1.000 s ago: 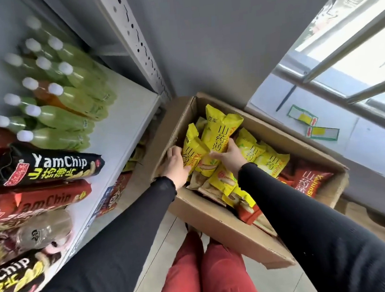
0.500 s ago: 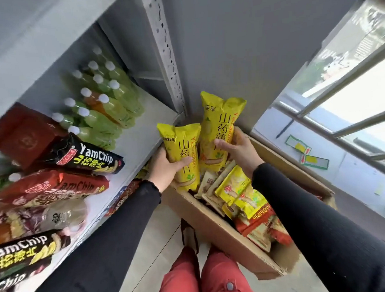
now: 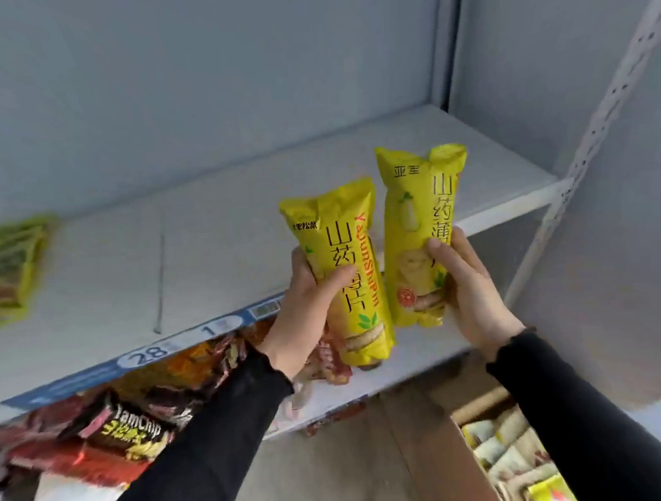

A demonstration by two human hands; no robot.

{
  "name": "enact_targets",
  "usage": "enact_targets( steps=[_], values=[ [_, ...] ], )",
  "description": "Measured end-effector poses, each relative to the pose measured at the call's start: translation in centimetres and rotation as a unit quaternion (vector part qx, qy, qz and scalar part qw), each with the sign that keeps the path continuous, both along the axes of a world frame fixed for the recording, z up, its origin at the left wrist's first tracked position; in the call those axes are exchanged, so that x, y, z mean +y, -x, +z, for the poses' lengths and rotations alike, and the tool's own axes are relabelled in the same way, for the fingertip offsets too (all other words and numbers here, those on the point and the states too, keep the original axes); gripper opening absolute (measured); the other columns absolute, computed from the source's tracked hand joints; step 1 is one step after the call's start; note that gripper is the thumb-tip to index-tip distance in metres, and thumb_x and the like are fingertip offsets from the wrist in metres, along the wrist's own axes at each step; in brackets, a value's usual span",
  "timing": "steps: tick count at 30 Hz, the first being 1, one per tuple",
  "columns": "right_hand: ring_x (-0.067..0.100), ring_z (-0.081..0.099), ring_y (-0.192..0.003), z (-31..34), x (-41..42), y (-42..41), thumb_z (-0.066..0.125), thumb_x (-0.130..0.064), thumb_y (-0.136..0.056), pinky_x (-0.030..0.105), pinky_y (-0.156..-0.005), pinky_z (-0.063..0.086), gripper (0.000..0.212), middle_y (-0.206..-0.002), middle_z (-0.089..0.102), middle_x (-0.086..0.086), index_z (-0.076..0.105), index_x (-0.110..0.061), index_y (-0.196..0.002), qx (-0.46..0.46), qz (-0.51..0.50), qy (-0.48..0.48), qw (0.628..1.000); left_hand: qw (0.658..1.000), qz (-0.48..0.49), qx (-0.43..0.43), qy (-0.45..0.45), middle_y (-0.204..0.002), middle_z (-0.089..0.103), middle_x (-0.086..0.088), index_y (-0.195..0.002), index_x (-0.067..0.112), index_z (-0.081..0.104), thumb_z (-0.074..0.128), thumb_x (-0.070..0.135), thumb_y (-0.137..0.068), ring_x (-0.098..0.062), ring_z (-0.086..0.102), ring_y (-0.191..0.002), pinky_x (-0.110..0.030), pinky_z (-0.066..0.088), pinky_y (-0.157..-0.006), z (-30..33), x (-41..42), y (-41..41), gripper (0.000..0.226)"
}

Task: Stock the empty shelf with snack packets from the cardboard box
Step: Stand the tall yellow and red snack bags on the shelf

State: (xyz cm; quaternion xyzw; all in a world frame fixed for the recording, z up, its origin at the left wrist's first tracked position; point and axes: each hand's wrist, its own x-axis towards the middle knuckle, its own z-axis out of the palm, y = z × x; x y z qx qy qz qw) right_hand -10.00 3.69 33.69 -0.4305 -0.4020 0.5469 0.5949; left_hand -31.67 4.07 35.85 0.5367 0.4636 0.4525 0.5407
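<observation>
My left hand [image 3: 306, 314] grips a yellow snack packet [image 3: 344, 249] upright, thumb across its front. My right hand [image 3: 468, 291] grips a second yellow snack packet [image 3: 417, 220], held upright just to the right and a little higher. Both packets hover in front of the front edge of the white shelf [image 3: 222, 234], which is bare apart from one yellow-green packet [image 3: 1, 269] lying flat at its far left. The cardboard box [image 3: 484, 407] shows at the lower right with more packets inside, partly hidden by my right sleeve.
The lower shelf [image 3: 331, 402] holds red and black YamChip packets [image 3: 126, 429]. A blue price strip [image 3: 144, 357] runs along the upper shelf's edge. A perforated white upright [image 3: 573, 170] stands at the shelf's right end, and a grey wall lies behind it.
Both hands have lifted the two yellow packets out of the box and up to the height of the nearly bare shelf. The view has swung up from the box and bottles to this shelf.
</observation>
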Motion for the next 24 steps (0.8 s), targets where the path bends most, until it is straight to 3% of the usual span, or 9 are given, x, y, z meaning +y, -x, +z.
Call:
enact_targets(
  steps=[4, 7, 10, 16, 20, 24],
  values=[
    [0.021, 0.075, -0.093, 3.2, 2.7, 9.4, 0.056, -0.037, -0.099, 0.042, -0.075, 0.060, 0.031, -0.113, 0.075, 0.000, 0.059, -0.027, -0.129, 0.033, 0.056, -0.017, 0.998, 0.999, 0.038, -0.004, -0.016, -0.123, 0.068, 0.001, -0.132, 0.017, 0.041, 0.070, 0.027, -0.092, -0.007, 0.070, -0.106, -0.024, 0.055, -0.081, 4.1, 0.7, 8.7, 0.050],
    [0.032, 0.071, -0.110, 5.0, 3.9, 16.3, 0.067, -0.047, -0.090, 0.047, -0.085, 0.058, 0.052, -0.122, 0.072, 0.007, 0.055, -0.022, -0.134, 0.015, 0.092, -0.033, 0.995, 0.998, 0.068, -0.003, -0.018, -0.128, 0.066, 0.002, -0.134, 0.017, 0.040, 0.066, 0.027, -0.095, -0.006, 0.069, -0.107, -0.023, 0.056, -0.081, 6.0, 1.2, 14.8, 0.048],
    [0.033, 0.072, -0.106, 6.5, 5.3, 21.8, 0.080, -0.058, -0.075, 0.053, -0.083, 0.059, 0.072, -0.123, 0.072, 0.008, 0.054, -0.024, -0.133, -0.028, 0.118, -0.047, 0.991, 0.996, 0.085, -0.001, -0.016, -0.129, 0.066, 0.003, -0.133, 0.018, 0.041, 0.067, 0.032, -0.094, -0.006, 0.069, -0.109, -0.023, 0.055, -0.083, 7.3, 2.0, 20.0, 0.049],
    [0.023, 0.074, -0.080, 8.3, 10.2, 28.9, 0.072, -0.041, -0.084, 0.033, -0.053, 0.059, 0.055, -0.113, 0.072, 0.014, 0.053, -0.013, -0.128, -0.067, 0.119, -0.071, 0.988, 0.991, 0.128, 0.027, -0.040, -0.123, 0.069, 0.002, -0.131, 0.018, 0.045, 0.080, 0.040, -0.073, -0.012, 0.068, -0.111, -0.029, 0.053, -0.091, 9.8, 6.8, 29.4, 0.071],
    [0.021, 0.075, -0.086, 8.7, 14.6, 32.3, 0.073, -0.037, -0.086, 0.039, -0.061, 0.061, 0.048, -0.114, 0.070, 0.009, 0.051, -0.018, -0.125, -0.080, 0.140, -0.072, 0.984, 0.982, 0.159, 0.081, -0.067, -0.124, 0.070, 0.004, -0.129, 0.019, 0.052, 0.088, 0.038, -0.072, -0.011, 0.067, -0.114, -0.033, 0.052, -0.098, 10.1, 12.1, 35.1, 0.070],
    [0.021, 0.075, -0.091, 8.6, 18.8, 36.0, 0.074, -0.027, -0.091, 0.041, -0.064, 0.061, 0.039, -0.116, 0.070, 0.008, 0.052, -0.022, -0.122, -0.079, 0.161, -0.067, 0.981, 0.969, 0.194, 0.130, -0.084, -0.125, 0.068, 0.000, -0.130, 0.017, 0.053, 0.083, 0.025, -0.082, -0.015, 0.065, -0.114, -0.034, 0.052, -0.098, 9.3, 17.0, 40.0, 0.057]
  ],
)
